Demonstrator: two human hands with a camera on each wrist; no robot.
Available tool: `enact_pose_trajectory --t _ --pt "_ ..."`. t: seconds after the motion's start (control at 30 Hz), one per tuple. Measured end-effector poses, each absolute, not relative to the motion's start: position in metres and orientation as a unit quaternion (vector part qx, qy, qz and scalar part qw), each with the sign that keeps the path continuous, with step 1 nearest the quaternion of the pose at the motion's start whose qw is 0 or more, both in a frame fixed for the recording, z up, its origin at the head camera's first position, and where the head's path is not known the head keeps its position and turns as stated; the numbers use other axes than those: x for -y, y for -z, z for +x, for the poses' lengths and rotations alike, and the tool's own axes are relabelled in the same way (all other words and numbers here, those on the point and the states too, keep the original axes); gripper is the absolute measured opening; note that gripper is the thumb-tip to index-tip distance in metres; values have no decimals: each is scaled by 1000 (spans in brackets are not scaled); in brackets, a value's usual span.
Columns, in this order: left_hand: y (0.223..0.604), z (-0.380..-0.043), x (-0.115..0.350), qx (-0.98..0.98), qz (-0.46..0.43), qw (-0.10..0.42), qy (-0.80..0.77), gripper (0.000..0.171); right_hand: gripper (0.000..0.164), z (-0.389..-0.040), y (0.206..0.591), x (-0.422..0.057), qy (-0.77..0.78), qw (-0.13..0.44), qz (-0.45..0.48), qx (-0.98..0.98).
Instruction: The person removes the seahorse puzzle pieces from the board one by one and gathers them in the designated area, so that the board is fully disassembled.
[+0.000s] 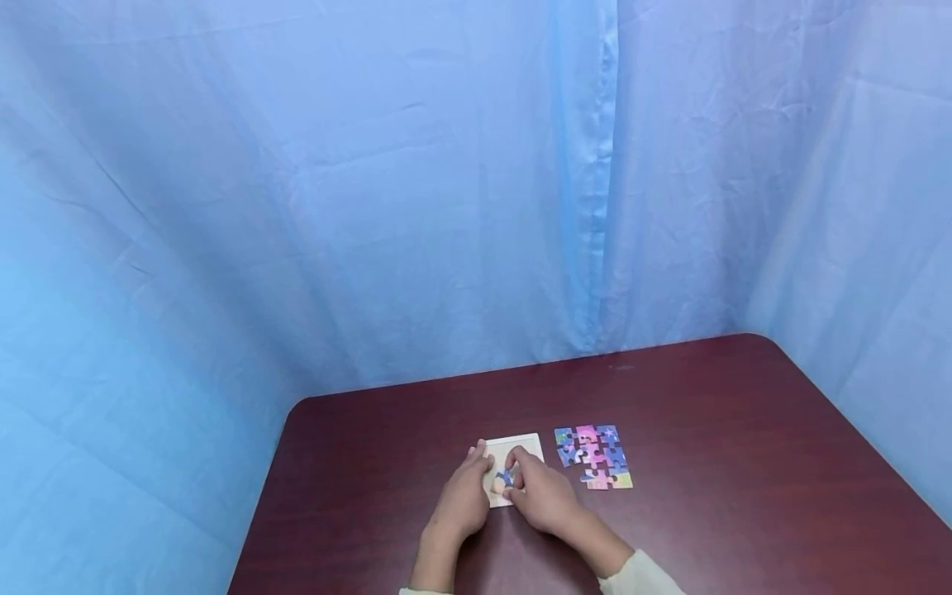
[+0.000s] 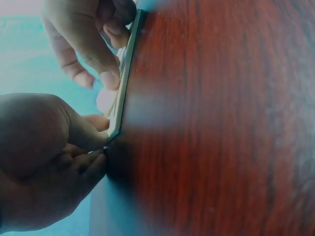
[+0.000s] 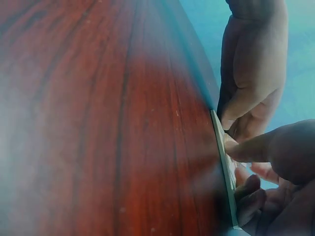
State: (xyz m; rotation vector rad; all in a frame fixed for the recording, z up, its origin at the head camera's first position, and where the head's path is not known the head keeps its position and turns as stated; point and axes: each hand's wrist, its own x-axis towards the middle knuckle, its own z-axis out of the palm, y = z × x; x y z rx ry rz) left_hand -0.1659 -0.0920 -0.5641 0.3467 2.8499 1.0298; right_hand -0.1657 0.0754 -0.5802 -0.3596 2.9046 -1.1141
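Observation:
A shallow white-rimmed puzzle tray point(image 1: 502, 449) lies on the table, its pale bottom showing. My left hand point(image 1: 464, 496) grips the tray's left side, with the thumb over the rim point(image 2: 114, 120) in the left wrist view. Over the tray, my right hand point(image 1: 549, 498) has its thumb and index finger curled around a blue and peach puzzle piece point(image 1: 503, 481) in the tray's lower part. The fingers partly cover that piece, so its outline is hidden. In the right wrist view both hands meet at the tray's edge point(image 3: 225, 167).
To the right of the tray, several pink, blue and yellow jigsaw pieces point(image 1: 592, 453) lie loosely grouped, picture side up. The dark red-brown table point(image 1: 357, 487) has rounded far corners. Blue curtains point(image 1: 416, 207) hang behind it and at both sides.

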Motion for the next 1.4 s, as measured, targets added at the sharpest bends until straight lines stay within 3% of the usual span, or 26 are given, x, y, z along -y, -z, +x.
enact_pose_trajectory --t 0.17,0.33,0.63,0.97,1.4 --pt "566 -166 92 -938 121 36 -323 41 29 -168 581 -77 430 1 -83 -899" --pt "568 -166 92 -939 121 36 -319 41 28 -171 580 -84 508 21 -60 -859" --pt "567 -163 90 -943 102 45 -312 42 17 -173 570 -119 489 28 -32 -871" --pt "566 -162 90 -945 96 48 -310 42 14 -173 558 -158 475 39 -41 -878" --pt "566 -162 90 -943 98 51 -315 43 11 -172 556 -171 454 71 -72 -885"
